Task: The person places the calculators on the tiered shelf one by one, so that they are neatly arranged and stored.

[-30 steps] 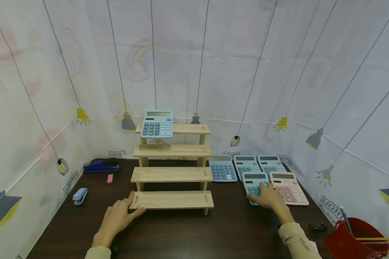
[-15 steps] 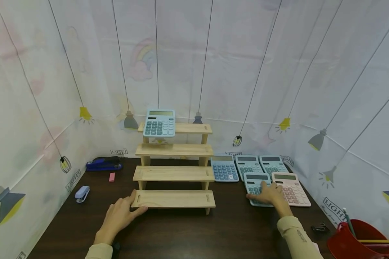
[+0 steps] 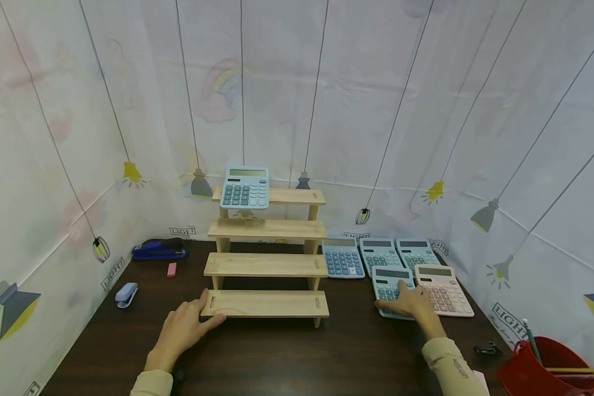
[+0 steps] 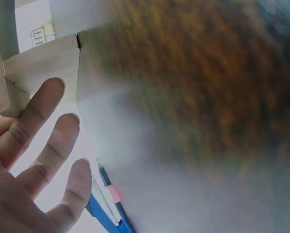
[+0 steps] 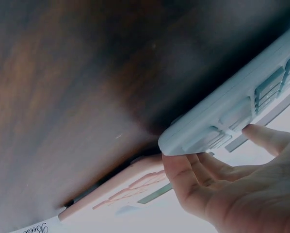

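Note:
At the left end of the lowest step of a wooden tiered stand, my left hand touches the corner. Its thumb lies along the front edge; in the left wrist view straight, spread fingers lie beside the wooden leg. My right hand grips a light blue calculator across its lower half, thumb at the left edge. The right wrist view shows this calculator tilted, its corner against my fingers. A pink calculator lies just right. Another light blue calculator leans on the top step.
Behind the gripped one lie a bluer calculator and two light blue calculators. At left are a blue stapler, a pink eraser and a small stapler. A red bucket with pencils stands front right.
The gripped calculator has shifted slightly towards me, away from those behind it. My left hand stays at the stand. The head view has shifted a little.

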A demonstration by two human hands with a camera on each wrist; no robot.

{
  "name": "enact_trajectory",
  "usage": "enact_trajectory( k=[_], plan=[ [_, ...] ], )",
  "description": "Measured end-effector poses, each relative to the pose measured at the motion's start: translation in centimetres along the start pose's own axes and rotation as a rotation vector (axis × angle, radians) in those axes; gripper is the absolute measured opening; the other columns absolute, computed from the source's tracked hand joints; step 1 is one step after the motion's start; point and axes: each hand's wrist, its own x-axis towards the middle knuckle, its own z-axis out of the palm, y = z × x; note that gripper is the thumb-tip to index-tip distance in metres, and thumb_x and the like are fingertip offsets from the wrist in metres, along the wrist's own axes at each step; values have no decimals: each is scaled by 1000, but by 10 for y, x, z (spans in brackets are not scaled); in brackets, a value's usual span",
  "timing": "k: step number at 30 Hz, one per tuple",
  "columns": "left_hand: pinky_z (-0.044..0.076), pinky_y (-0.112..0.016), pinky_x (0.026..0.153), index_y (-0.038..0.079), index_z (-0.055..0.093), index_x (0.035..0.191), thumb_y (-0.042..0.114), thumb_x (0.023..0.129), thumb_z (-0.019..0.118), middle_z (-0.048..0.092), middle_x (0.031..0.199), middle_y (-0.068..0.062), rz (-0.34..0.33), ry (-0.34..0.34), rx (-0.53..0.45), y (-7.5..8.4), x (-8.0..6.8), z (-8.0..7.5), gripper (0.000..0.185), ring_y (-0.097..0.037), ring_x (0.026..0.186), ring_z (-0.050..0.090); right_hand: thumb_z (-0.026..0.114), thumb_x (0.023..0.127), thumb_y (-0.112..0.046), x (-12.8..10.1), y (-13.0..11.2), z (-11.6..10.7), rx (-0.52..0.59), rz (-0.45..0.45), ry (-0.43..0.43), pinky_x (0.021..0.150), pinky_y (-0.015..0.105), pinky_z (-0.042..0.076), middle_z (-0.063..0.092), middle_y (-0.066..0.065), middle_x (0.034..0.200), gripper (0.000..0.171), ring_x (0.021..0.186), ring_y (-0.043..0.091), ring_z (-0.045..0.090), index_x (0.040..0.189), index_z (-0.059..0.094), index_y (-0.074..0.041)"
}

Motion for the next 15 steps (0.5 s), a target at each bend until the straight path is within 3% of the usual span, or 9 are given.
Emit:
enact_trajectory(
  k=[8, 15],
  plan=[
    [53, -52, 75, 1, 42, 152, 73, 85, 60, 67, 129, -24, 6, -1, 1, 1, -1, 1, 99, -33, 94, 68, 66, 76, -74, -4, -1, 4, 22, 10, 21, 105, 80, 26, 17, 57, 141, 121, 132, 75, 19, 154, 22, 8],
    [52, -58, 79, 1, 42, 151, 71, 86, 61, 67, 128, -24, 5, 7, 8, 0, 0, 0, 97, -34, 95, 68, 64, 77, -75, -9, -11, -1, 3, -27, 40, 100, 80, 31, 24, 56, 139, 118, 128, 75, 26, 153, 29, 7]
  ],
)
